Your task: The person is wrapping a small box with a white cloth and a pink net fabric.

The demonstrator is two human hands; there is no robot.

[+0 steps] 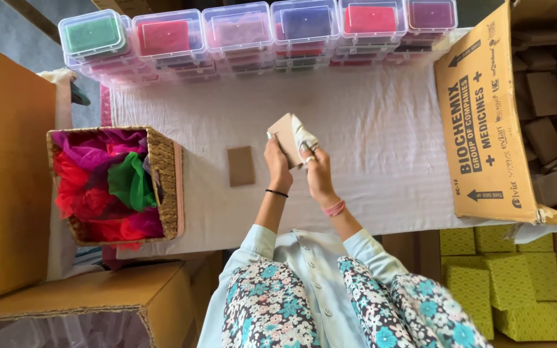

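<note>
At the centre of the frame I have both hands up over the white cloth-covered table (381,148), working one small piece: my left hand (277,161) is closed on the lower edge of a tan card (283,134), and my right hand (317,169) pinches the pale fabric (303,134) folded over its right side. To do this well, I judge I should keep the card flat and steady with the left and pull the fabric taut and square with the right, so no wrinkle sits on the face. Just left of my hands a second brown card (240,165) lies flat. At mid left a wicker basket (166,174) holds bright netting; lidded plastic boxes (259,32) line the top edge.
</note>
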